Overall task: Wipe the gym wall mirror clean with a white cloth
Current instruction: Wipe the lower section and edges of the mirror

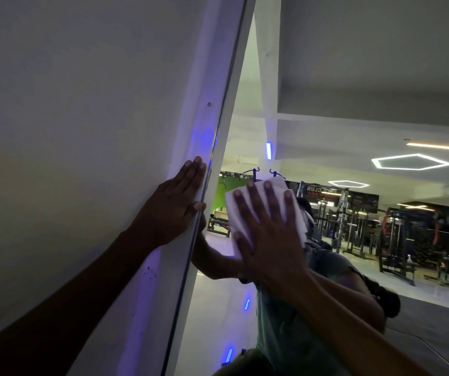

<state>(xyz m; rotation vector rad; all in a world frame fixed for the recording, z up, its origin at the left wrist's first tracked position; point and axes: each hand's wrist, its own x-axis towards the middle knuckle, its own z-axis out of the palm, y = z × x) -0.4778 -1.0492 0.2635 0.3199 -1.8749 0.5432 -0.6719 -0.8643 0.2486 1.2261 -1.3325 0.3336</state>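
Head view is showing the right hand (269,234) pressing the folded white cloth (247,207) flat, fingers spread, against the mirror (353,85) near its left metal edge (209,169). The left hand (174,207) is bracing open-palmed on the matte wall (68,104). Wiping looks underway; the glossy glass elsewhere shows no obvious streaks.

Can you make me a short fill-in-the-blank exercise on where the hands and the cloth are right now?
1. The right hand presses a ____ cloth flat against the mirror.
2. The left hand rests on the ____ beside the mirror's edge.
3. The fingers on the cloth are ____, not curled.
4. The ceiling light reflected in the mirror is shaped like a ____.

Missing words: white; wall; straight; hexagon
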